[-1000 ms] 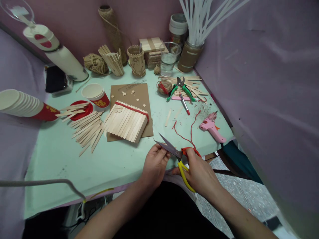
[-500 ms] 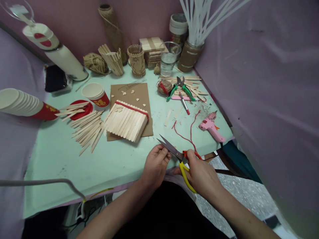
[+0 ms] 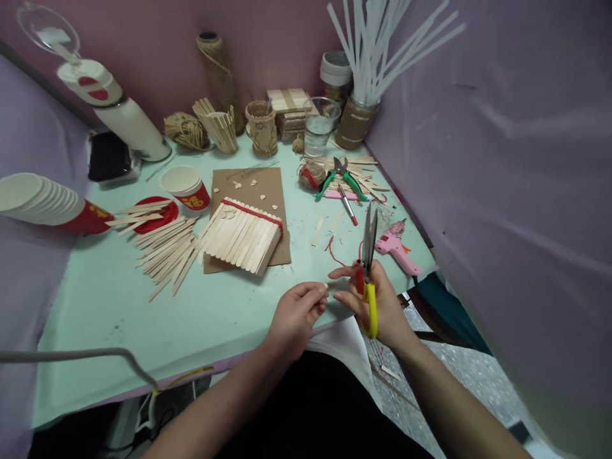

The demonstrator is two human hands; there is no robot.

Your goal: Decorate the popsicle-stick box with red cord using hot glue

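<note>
Near the table's front edge my left hand (image 3: 297,313) pinches a small pale wooden piece (image 3: 325,286) between thumb and fingertips. Just right of it, my right hand (image 3: 377,303) holds scissors (image 3: 368,277) with red and yellow handles, their blades pointing up and nearly closed; its thumb and index finger stretch toward the left hand. A box of craft sticks (image 3: 243,237) with a red cord along its top edge rests on brown cardboard (image 3: 217,185). Small wooden pieces (image 3: 254,182) are scattered on the cardboard, and a few overlap on the box.
Loose sticks (image 3: 167,255) and paper cups (image 3: 184,185) are at left. At right are a pink glue gun (image 3: 396,245), green pruners (image 3: 340,178), a marker (image 3: 347,205) and red yarn (image 3: 335,252). Twine, jars and a water cup (image 3: 318,131) line the back.
The scissors have swung from pointing up-left over my left hand to pointing straight up. My right hand's thumb and index finger have stretched out. The camera view has shifted slightly.
</note>
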